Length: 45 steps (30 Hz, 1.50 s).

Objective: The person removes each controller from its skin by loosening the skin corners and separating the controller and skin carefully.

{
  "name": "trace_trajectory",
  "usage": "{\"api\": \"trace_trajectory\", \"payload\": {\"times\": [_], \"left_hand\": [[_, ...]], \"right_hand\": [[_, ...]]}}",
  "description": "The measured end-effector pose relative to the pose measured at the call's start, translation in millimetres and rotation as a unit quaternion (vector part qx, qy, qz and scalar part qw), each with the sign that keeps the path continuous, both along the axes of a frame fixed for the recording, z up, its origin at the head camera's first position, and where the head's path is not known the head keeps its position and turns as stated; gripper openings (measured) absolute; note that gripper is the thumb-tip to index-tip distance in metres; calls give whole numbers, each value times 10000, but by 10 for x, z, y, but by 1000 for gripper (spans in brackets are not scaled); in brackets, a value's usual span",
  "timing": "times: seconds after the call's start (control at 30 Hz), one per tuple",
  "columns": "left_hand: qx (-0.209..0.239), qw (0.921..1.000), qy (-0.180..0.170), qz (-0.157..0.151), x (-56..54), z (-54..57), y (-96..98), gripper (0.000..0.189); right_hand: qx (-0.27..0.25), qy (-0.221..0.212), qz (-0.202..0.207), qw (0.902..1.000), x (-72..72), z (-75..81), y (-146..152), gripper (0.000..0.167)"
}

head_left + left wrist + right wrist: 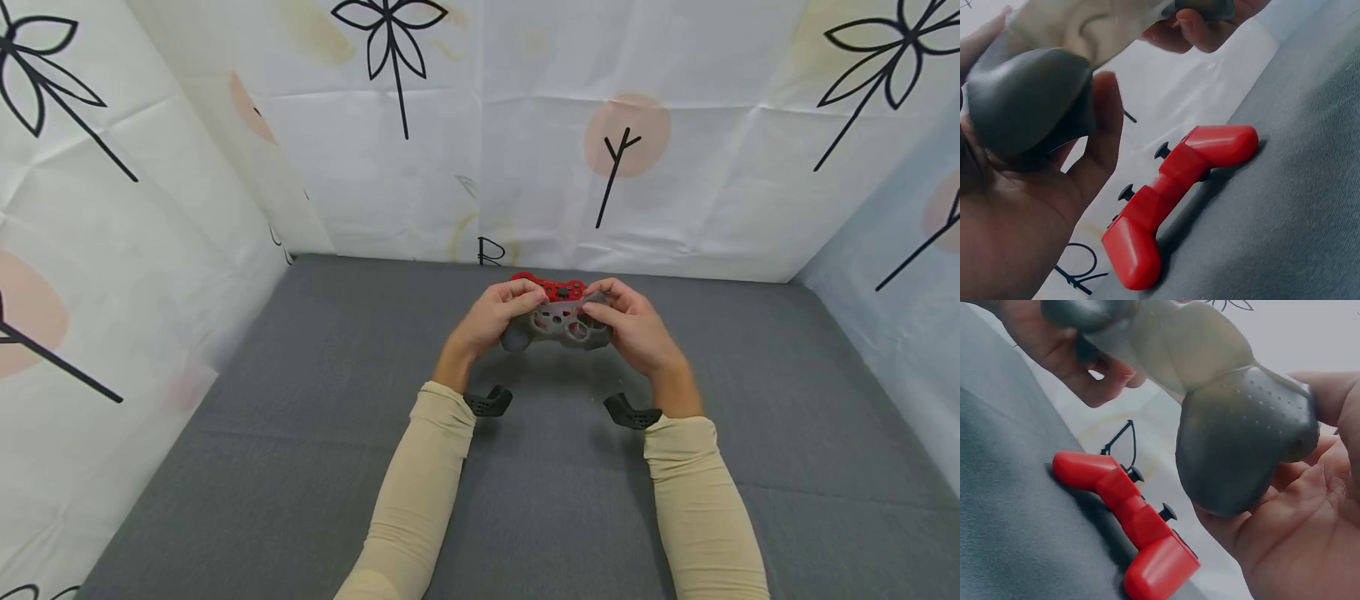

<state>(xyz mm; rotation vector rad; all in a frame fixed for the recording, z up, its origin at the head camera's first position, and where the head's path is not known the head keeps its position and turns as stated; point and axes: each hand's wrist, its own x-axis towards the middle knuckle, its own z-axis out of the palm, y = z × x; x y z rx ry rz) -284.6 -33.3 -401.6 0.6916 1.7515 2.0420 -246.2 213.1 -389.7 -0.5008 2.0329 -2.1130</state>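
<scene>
A translucent grey silicone controller cover (517, 337) hangs between my two hands, over the far middle of the table. My left hand (489, 321) grips its left end, thumb on top and fingers beneath. The right end is held by my right hand (636, 329) in the same way. In the right wrist view the cover's rounded, dotted grip (1235, 444) sits among my right fingers. Behind and below it, a red game controller (1166, 194) with black thumbsticks rests on the table; in the head view the cover and hands partly hide it.
The table has a grey cloth top (300, 467). White fabric walls (540, 167) with black plant drawings rise at its back and both sides, the back one close behind the red controller. Black wrist mounts (489, 402) sit under both wrists.
</scene>
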Motion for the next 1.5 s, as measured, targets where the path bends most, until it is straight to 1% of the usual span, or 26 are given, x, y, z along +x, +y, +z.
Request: {"api": "trace_trajectory", "payload": {"times": [0.13,0.23,0.27,0.37,0.47,0.5,0.6,0.7,0.83,0.9,1.0,1.1,1.2,1.23,1.33,1.4,1.5], "left_hand": [[167,9997,138,126,1,-11,-34,12],[81,9993,288,232,8,-8,-68,18],[90,9993,293,216,8,-4,-73,19],[232,9995,161,113,5,8,-69,17],[401,9992,-53,0,2,18,-51,15],[400,9992,-81,13,2,19,-49,16],[175,9997,-66,141,2,16,-44,20],[-211,9994,-13,276,-4,3,-44,26],[-761,9963,188,359,-4,-8,-39,30],[-857,9952,280,373,-1,-13,-32,28],[-701,9967,263,309,-3,-26,-17,18],[-332,9992,143,182,-9,-42,3,7],[55,10000,12,71,-11,-48,10,11],[124,9999,6,56,-10,-46,11,13],[227,9997,73,0,-8,-39,14,13],[212,9996,160,11,-9,-39,15,13],[229,9994,235,49,-8,-38,6,13]], "right_hand": [[-126,62,-78,9999,14,2,9,15],[-155,112,-228,9996,12,0,15,19],[-158,103,-269,9995,7,-1,16,19],[-143,79,-385,9991,0,2,10,16],[-154,54,-483,9987,-6,2,8,20],[-140,58,-525,9985,-6,3,8,22],[-131,45,-704,9974,-9,2,13,26],[-12,47,-834,9965,-13,2,15,23],[233,74,-918,9955,-22,-3,14,27],[365,108,-944,9948,-24,-3,11,30],[421,113,-1001,9940,-26,-5,11,29],[345,71,-1081,9935,-23,-4,15,25],[293,33,-1165,9928,-21,-2,19,26],[274,19,-1185,9926,-21,-2,18,24],[225,-7,-1191,9926,-22,3,11,20],[186,1,-1171,9929,-23,5,4,17],[90,43,-1138,9934,-24,11,3,19]]}}
